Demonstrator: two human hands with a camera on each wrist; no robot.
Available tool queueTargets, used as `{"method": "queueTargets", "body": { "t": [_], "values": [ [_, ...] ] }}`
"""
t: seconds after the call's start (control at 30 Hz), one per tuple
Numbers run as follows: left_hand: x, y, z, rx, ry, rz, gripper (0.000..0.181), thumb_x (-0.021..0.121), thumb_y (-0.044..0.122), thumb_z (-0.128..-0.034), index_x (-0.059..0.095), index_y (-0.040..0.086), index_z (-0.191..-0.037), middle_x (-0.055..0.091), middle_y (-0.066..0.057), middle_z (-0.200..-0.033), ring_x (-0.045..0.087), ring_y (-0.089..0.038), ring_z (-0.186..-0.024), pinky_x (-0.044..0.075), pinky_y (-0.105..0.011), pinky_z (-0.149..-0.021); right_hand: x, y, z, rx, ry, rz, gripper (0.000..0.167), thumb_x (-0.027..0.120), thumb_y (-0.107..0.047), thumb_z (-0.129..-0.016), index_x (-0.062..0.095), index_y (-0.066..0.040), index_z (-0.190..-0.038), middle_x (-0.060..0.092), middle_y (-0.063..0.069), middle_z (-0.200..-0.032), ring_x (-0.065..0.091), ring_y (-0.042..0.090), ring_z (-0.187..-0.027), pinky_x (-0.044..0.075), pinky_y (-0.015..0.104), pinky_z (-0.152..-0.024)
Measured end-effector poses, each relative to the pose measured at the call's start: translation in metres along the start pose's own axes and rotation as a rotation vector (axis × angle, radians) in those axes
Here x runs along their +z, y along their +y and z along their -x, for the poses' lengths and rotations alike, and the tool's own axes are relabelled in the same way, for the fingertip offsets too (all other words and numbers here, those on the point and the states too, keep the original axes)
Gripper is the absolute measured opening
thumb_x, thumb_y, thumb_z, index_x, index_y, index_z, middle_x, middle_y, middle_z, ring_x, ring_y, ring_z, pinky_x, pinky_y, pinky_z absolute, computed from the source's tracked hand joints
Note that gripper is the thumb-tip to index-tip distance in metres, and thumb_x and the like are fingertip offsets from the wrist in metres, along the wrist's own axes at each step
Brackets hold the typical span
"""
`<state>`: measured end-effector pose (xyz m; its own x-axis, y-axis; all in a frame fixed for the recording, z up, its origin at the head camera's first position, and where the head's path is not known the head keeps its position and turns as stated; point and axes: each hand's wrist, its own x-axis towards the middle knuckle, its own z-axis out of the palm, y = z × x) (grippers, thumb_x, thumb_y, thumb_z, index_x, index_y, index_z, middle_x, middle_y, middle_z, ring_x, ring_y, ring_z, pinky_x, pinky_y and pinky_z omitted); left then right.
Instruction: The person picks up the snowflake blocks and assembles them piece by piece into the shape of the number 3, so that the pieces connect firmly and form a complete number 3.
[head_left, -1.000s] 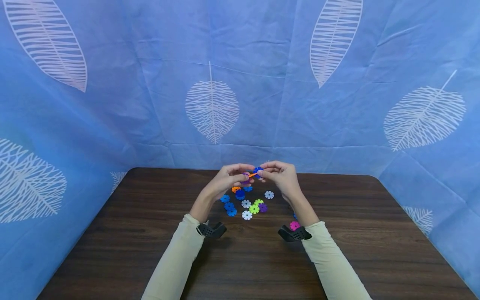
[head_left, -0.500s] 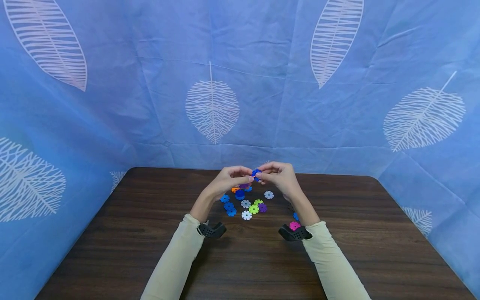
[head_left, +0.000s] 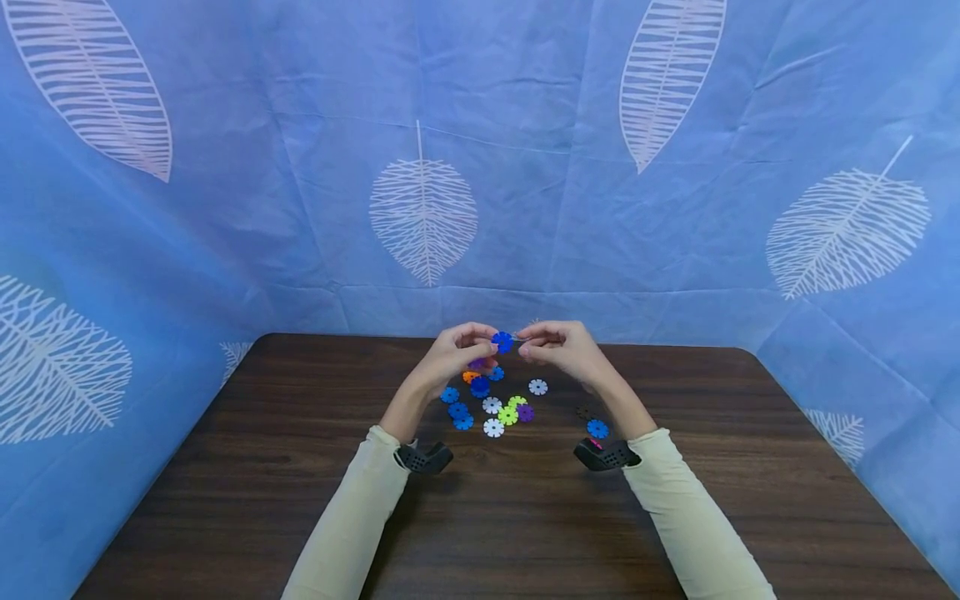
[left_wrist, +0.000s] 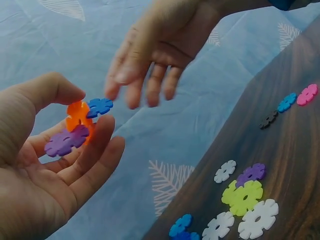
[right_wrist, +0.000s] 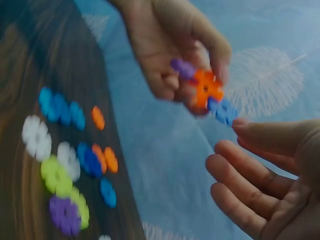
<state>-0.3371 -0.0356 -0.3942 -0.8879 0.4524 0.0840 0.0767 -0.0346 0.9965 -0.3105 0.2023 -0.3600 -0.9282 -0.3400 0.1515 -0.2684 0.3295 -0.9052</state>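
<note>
Three notched plastic snowflake discs are joined in a chain: purple (left_wrist: 66,141), orange (right_wrist: 206,90) in the middle and blue (head_left: 502,342). My left hand (head_left: 453,358) pinches the orange disc between thumb and fingertips, above the far part of the table. The blue disc sticks out toward my right hand (head_left: 566,354). That hand holds nothing; its fingers are loosely bent, and in the right wrist view its thumb tip is close beside the blue disc. Whether they touch I cannot tell.
On the dark wooden table (head_left: 315,492) lie several loose discs, among them a white disc (head_left: 493,428), a yellow-green disc (head_left: 507,415) and a purple disc (head_left: 525,412). A blue disc (head_left: 597,428) lies near the right wrist. A blue curtain (head_left: 525,208) hangs behind the table.
The right hand has let go of the blue disc and drawn back to the right. The blue disc now stays with the left hand's chain, which has shifted slightly left.
</note>
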Motion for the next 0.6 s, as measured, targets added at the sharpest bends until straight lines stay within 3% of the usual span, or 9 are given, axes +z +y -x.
{"method": "queueTargets", "body": {
  "t": [0.2, 0.33, 0.47, 0.6],
  "values": [
    [0.001, 0.002, 0.001, 0.014, 0.018, 0.019, 0.032, 0.06, 0.014, -0.1017, 0.059, 0.002, -0.131, 0.068, -0.015, -0.107, 0.07, -0.018, -0.087, 0.062, -0.038, -0.089, -0.018, 0.011, 0.009, 0.019, -0.163, 0.177, 0.028, 0.073, -0.008, -0.094, 0.071, 0.002, -0.119, 0.075, 0.022, -0.107, 0.074, 0.024, -0.095, 0.062, 0.044, -0.087],
    [0.002, 0.002, 0.0, 0.002, 0.022, 0.041, 0.03, 0.057, 0.014, -0.1034, 0.058, 0.002, -0.131, 0.066, -0.019, -0.11, 0.07, -0.023, -0.092, 0.061, -0.041, -0.093, -0.026, 0.024, 0.016, 0.01, -0.287, 0.251, 0.026, 0.073, -0.005, -0.092, 0.071, 0.006, -0.117, 0.075, 0.021, -0.103, 0.074, 0.025, -0.094, 0.062, 0.035, -0.083],
    [0.002, 0.001, 0.0, -0.008, 0.017, 0.057, 0.029, 0.055, 0.012, -0.1041, 0.057, 0.003, -0.131, 0.065, -0.01, -0.104, 0.068, -0.03, -0.098, 0.057, -0.049, -0.101, -0.029, 0.035, 0.024, 0.004, -0.381, 0.306, 0.028, 0.075, -0.003, -0.09, 0.069, 0.01, -0.115, 0.074, 0.019, -0.097, 0.071, 0.025, -0.089, 0.06, 0.025, -0.076],
    [0.002, 0.001, 0.0, -0.005, 0.012, 0.061, 0.03, 0.055, 0.012, -0.1042, 0.057, 0.002, -0.132, 0.065, -0.006, -0.1, 0.068, -0.026, -0.095, 0.052, -0.054, -0.105, -0.033, 0.043, 0.032, 0.01, -0.464, 0.379, 0.028, 0.078, -0.001, -0.086, 0.072, 0.007, -0.112, 0.071, 0.018, -0.093, 0.066, 0.018, -0.083, 0.058, 0.023, -0.072]
  ]
}}
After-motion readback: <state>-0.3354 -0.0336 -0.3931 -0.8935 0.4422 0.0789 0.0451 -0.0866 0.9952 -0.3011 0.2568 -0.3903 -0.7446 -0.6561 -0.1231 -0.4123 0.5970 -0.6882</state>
